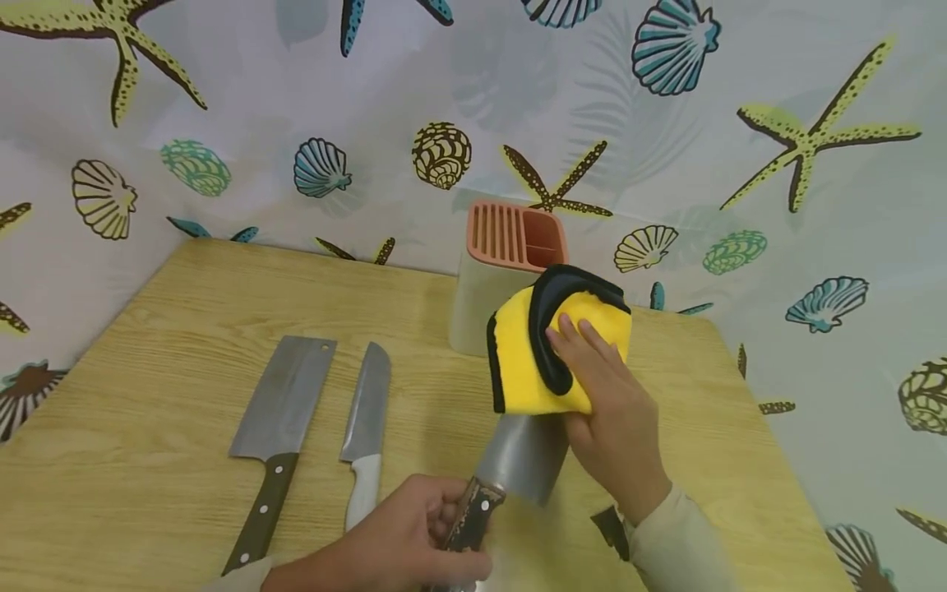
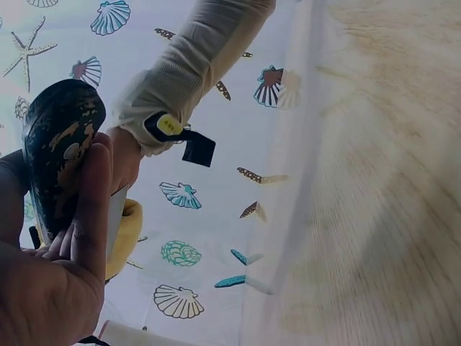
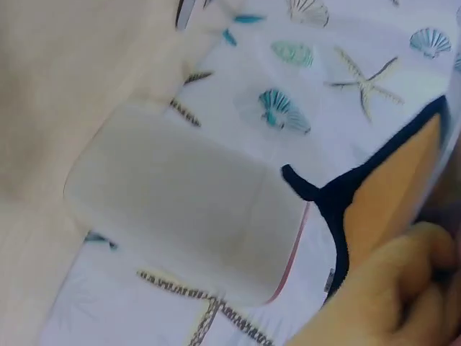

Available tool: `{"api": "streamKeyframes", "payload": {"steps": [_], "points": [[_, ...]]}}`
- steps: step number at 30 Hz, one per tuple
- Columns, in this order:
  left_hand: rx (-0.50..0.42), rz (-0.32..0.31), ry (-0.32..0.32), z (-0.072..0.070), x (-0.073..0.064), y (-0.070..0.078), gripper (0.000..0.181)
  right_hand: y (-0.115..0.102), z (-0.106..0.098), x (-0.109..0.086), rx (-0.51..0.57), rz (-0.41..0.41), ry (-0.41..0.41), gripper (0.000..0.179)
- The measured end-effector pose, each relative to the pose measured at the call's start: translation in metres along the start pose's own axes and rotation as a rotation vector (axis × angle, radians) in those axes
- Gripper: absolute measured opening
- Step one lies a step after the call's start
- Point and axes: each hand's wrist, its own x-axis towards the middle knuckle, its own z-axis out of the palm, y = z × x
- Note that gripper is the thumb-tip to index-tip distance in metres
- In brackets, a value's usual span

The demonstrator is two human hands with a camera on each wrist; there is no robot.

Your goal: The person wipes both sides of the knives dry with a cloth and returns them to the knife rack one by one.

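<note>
My left hand [image 1: 418, 530] grips the worn black handle [image 1: 473, 518] of a broad-bladed knife; the same chipped handle shows large in the left wrist view. The knife's blade [image 1: 521, 456] points away from me, tilted above the table. My right hand [image 1: 617, 411] holds a yellow cloth [image 1: 510, 353] with dark trim over the far part of that blade, hiding its end. In the right wrist view the cloth [image 3: 389, 194] hangs folded beside curled fingers. Left of the hands lie a cleaver [image 1: 284, 395] with a dark riveted handle and a white-handled knife [image 1: 367, 403].
A pale knife block [image 1: 473, 304] with a slotted orange-pink top stands at the back, partly behind the cloth. The wood-grain table [image 1: 148, 411] ends at a white sheet [image 1: 385, 107] printed with shells and starfish. A dark strap end [image 1: 612, 530] hangs from the right wrist.
</note>
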Motion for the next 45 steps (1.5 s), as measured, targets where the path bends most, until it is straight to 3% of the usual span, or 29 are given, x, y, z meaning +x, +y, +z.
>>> {"api": "streamKeyframes", "payload": {"steps": [4, 9, 11, 13, 17, 22, 25, 29, 32, 36, 45], "points": [[-0.017, -0.003, -0.002, 0.000, -0.002, -0.001, 0.027, 0.017, 0.000, 0.012, 0.079, 0.122, 0.069, 0.066], [-0.140, -0.024, -0.048, -0.002, -0.002, -0.006, 0.033, 0.035, -0.019, 0.030, 0.378, 0.471, 0.134, 0.025], [-0.169, -0.020, -0.067, -0.002, -0.001, -0.009, 0.033, 0.036, -0.031, 0.034, 0.458, 0.572, 0.184, 0.022], [-0.169, 0.000, -0.083, -0.002, 0.001, -0.011, 0.029, 0.032, -0.043, 0.035, 0.477, 0.613, 0.222, 0.024], [-0.137, 0.033, -0.087, -0.005, 0.004, -0.012, 0.028, 0.011, -0.055, 0.027, 0.401, 0.549, 0.256, 0.035], [-0.095, 0.038, -0.074, -0.011, 0.008, -0.009, 0.027, -0.023, -0.049, 0.010, 0.369, 0.228, 0.229, 0.052], [-0.028, 0.077, -0.062, -0.014, 0.012, -0.006, 0.025, -0.041, -0.039, -0.001, 0.361, 0.041, 0.144, 0.061], [0.088, 0.119, -0.023, -0.017, 0.016, -0.003, 0.021, -0.059, -0.024, -0.020, 0.243, -0.076, -0.060, 0.075], [0.212, 0.148, 0.043, -0.019, 0.016, -0.003, 0.020, -0.064, -0.013, -0.029, 0.169, -0.100, -0.180, 0.082], [0.351, 0.171, 0.104, -0.020, 0.015, -0.005, 0.021, -0.065, -0.002, -0.034, 0.131, -0.078, -0.184, 0.090], [0.305, 0.107, 0.052, -0.020, 0.015, -0.005, 0.033, -0.048, 0.006, -0.022, 0.090, -0.014, -0.058, 0.076]]}}
